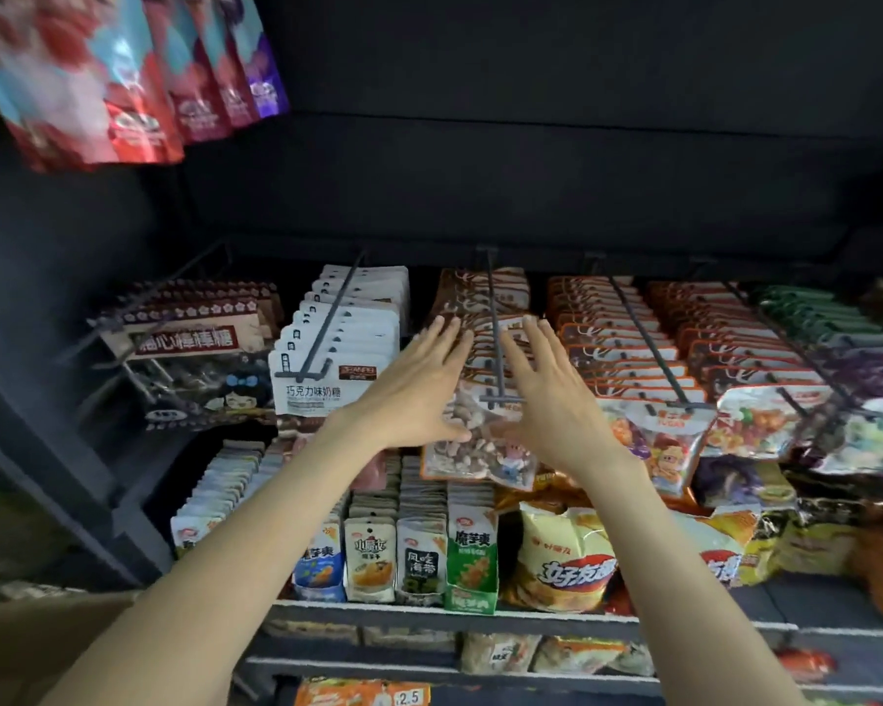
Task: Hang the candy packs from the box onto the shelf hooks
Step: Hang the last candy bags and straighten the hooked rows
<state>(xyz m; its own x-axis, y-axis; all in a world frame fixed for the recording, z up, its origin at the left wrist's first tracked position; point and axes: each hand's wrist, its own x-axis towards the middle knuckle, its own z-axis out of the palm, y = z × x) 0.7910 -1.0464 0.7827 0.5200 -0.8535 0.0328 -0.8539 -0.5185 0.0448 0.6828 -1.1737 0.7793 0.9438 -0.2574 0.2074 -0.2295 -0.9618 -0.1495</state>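
A row of brown-topped candy packs (480, 440) hangs on a black shelf hook (495, 338) in the middle of the rack. My left hand (419, 384) is spread flat with straight fingers against the left side of that row. On the right side my right hand (551, 389) is spread the same way. Both hands reach along the packs and hold nothing. The front pack is clear and shows nuts or candies inside. A cardboard box (47, 639) shows at the bottom left corner.
White chocolate-milk candy packs (337, 359) hang on the hook to the left, orange packs (633, 359) on hooks to the right. Lollipop packs (195, 359) hang far left. Small snack sachets (419, 557) and chip bags (567, 557) fill the shelf below. Red pouches (123, 79) hang overhead at top left.
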